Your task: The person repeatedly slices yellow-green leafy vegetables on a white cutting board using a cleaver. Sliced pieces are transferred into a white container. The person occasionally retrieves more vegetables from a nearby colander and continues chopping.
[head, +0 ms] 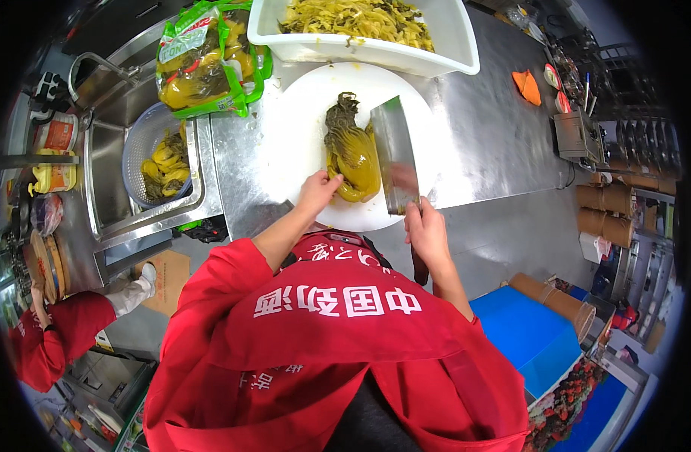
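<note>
A whole head of pickled mustard greens (354, 161) lies on a round white cutting board (300, 107), its dark leaves pointing away from me and its yellow stem end towards me. My left hand (318, 194) touches the near left side of the stem end, thumb and fingers against it. In my right hand (426, 229) is the handle of a Chinese cleaver (395, 152). The broad blade stands just right of the greens, and whether it touches them is hard to tell.
Beyond the board stands a white plastic tub (374, 48) of chopped greens (351, 20). Green-printed bags of pickled greens (201, 68) lie at its left. A blue colander (132, 147) holding more greens sits in the steel sink (105, 186). An orange cloth (526, 87) lies right; a co-worker (68, 327) is at left.
</note>
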The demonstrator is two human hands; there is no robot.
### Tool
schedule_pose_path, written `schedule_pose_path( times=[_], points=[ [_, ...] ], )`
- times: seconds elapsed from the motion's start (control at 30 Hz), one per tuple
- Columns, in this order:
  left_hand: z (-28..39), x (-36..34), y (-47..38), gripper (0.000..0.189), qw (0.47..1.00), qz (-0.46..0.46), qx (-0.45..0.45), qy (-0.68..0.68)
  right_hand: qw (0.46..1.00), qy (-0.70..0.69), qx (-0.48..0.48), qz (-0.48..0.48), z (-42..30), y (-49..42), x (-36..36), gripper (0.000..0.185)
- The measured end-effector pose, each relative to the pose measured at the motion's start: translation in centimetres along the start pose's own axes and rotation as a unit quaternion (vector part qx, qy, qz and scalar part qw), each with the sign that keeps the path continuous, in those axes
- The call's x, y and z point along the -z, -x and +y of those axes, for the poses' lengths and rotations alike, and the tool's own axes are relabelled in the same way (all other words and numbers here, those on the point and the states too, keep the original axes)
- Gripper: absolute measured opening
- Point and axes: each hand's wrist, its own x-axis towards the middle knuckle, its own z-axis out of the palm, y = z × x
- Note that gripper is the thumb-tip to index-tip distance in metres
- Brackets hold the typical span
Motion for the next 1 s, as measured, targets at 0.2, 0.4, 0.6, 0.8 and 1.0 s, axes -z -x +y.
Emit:
schedule_pose_path(
  times=[0.2, 0.4, 0.6, 0.8, 1.0],
  points=[
    [-0.6, 0.4, -0.6, 0.031, 0.998, -0.009, -0.017, 0.054, 0.987, 0.158, 0.017, -0.015, 0.0, 3.3, -1.1, 0.026],
    [-0.6, 0.0, -0.8, 0.027, 0.997, -0.008, -0.018, 0.076, 0.974, 0.221, 0.045, -0.011, -0.4, 3.3, -2.6, 0.023],
    [-0.4, 0.2, -1.3, 0.026, 0.998, -0.021, -0.021, 0.056, 0.971, 0.235, 0.05, -0.016, -1.9, 1.2, -3.2, 0.024],
    [-0.1, 0.4, -1.5, 0.022, 0.998, -0.043, -0.008, 0.043, 0.963, 0.261, 0.066, -0.001, -2.9, -3.9, -5.8, 0.027],
    [-0.3, 0.2, -1.3, 0.025, 0.997, -0.021, 0.002, 0.069, 0.968, 0.245, 0.06, -0.009, -3.4, -6.9, -7.4, 0.03]
  ],
)
